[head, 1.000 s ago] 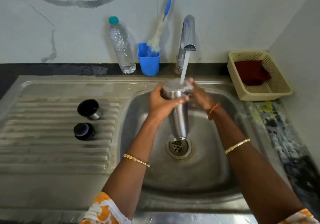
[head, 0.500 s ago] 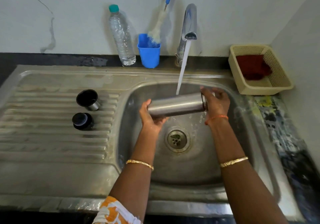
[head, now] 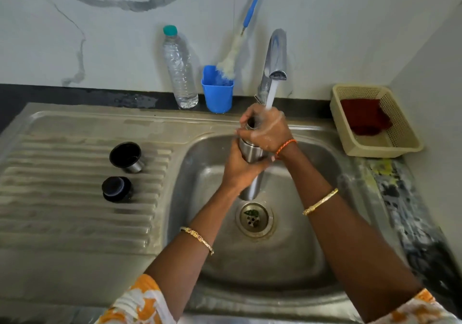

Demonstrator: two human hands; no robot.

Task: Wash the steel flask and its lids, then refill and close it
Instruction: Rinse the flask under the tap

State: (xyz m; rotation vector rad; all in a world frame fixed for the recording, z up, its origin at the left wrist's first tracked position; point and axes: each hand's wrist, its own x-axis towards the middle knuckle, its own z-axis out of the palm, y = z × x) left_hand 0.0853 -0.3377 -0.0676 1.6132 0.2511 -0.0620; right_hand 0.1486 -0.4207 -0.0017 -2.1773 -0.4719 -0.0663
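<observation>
Steel flask (head: pixel 251 152): upright over the sink basin (head: pixel 312 223), under the running tap (head: pixel 275 56). Left hand (head: pixel 238 171) wraps its body; right hand (head: pixel 266 129) curls round its mouth. Steel cup lid (head: pixel 126 156) and black stopper (head: pixel 116 188): on the drainboard (head: pixel 62 198), well apart from the flask.

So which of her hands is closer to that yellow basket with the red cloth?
The right. The right hand grips the top of the steel flask under the tap, on the side toward the yellow basket. The left hand holds the flask lower down, farther from the basket.
</observation>
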